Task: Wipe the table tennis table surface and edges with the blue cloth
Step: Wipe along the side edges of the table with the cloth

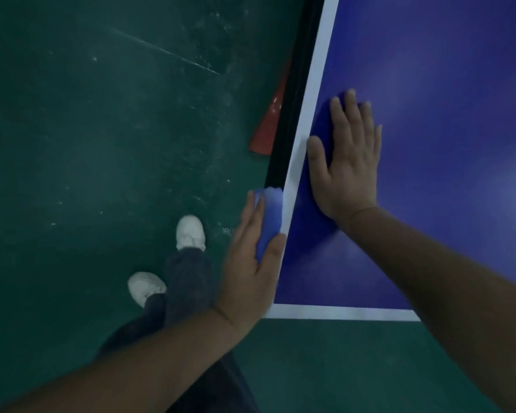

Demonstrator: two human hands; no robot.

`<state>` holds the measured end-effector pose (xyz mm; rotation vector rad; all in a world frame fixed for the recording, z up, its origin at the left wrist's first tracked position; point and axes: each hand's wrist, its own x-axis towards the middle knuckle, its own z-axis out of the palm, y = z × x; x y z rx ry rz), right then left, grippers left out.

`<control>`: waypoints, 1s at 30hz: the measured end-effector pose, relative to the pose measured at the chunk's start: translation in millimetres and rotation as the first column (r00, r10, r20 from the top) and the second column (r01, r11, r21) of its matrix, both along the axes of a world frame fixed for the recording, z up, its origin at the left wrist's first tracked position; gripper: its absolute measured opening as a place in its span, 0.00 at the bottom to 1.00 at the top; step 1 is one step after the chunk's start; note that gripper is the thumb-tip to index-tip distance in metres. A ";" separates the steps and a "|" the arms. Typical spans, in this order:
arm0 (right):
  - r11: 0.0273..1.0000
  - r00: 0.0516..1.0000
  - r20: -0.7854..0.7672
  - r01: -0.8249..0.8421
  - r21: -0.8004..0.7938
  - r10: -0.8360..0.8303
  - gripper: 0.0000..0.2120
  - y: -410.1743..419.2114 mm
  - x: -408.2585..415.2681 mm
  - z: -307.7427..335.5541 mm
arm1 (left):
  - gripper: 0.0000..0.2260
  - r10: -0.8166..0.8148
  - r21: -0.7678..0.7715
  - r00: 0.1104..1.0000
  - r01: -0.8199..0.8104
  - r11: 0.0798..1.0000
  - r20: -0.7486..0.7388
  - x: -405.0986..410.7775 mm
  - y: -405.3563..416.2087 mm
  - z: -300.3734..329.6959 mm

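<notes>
Edge-wiping is going on near the worktop (pixel 429 84) corner: left hand (pixel 251 263) fingers are gripping the blue cloth (pixel 270 216) against the side edge, right hand (pixel 346 156) fingers are lying flat, surface apparently remaining.

Left hand (pixel 251 263) fingers straight, thumb curled, right hand (pixel 346 162) flat, palm down

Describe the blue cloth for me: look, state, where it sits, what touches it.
The blue cloth is a soft, light-blue fabric, bunched into a wad rather than spread flat. It sits against the side edge of the table tennis table, beside the white border line near the corner. The left hand holds it there, fingers lying along its outer side and thumb on the table side. Its far end pokes out past the fingertips. The right hand does not touch it.
</notes>
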<state>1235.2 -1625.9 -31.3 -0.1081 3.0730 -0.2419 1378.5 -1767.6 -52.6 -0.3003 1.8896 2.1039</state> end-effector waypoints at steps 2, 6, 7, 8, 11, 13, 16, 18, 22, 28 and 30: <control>1.000 1.000 -0.003 -0.001 -0.001 0.001 0.31 1.1 0.1 0.1 | 0.25 -0.033 -0.022 0.999 0.033 0.999 0.006 -31.2 0.9 4.5; 1.000 1.000 0.028 0.004 0.017 -0.004 0.31 0.1 -0.8 2.8 | 0.27 -0.002 -0.113 0.999 -0.003 0.994 -0.050 -148.2 10.9 -4.0; 1.000 0.999 0.033 0.002 0.019 -0.003 0.31 -0.9 -1.7 4.3 | 0.27 0.005 -0.131 1.000 -0.009 0.991 -0.031 -176.2 12.8 -3.3; 1.000 0.999 0.034 0.002 0.020 -0.003 0.31 -1.3 -2.4 5.8 | 0.27 0.006 -0.145 1.000 -0.007 0.989 -0.005 -194.4 15.6 -0.9; 1.000 0.999 0.039 0.003 0.008 -0.003 0.31 -1.0 -2.9 8.2 | 0.26 0.003 -0.119 1.000 -0.005 0.993 -0.020 -184.5 17.6 3.2; 1.000 0.999 0.044 -0.001 -0.004 0.002 0.31 -0.5 -3.5 7.8 | 0.25 -0.010 -0.080 0.998 0.004 0.997 -0.068 -138.2 11.3 2.1; 0.998 0.999 0.037 0.023 -0.056 -0.020 0.28 -0.7 -14.6 10.9 | 0.24 -0.064 -0.108 0.998 0.061 0.992 -0.020 -77.2 3.6 6.3; 0.995 1.000 0.014 0.017 -0.097 -0.016 0.24 -0.2 -43.2 18.9 | 0.24 -0.093 -0.115 0.996 0.094 0.989 0.008 -76.8 3.9 12.7; 0.999 0.999 0.031 0.037 0.001 -0.037 0.28 11.8 -157.2 18.8 | 0.28 -0.102 -0.076 0.992 0.096 0.993 -0.077 -187.5 12.3 -5.8; 0.971 0.971 0.023 0.239 0.000 -0.239 0.27 8.5 -239.4 2.0 | 0.30 -0.046 -0.050 0.999 0.045 0.998 -0.014 -350.2 25.5 -16.0; 0.968 0.968 0.011 0.251 -0.023 -0.251 0.27 8.1 -235.1 2.9 | 0.30 -0.045 -0.066 0.995 0.039 0.997 -0.089 -312.4 24.6 -15.7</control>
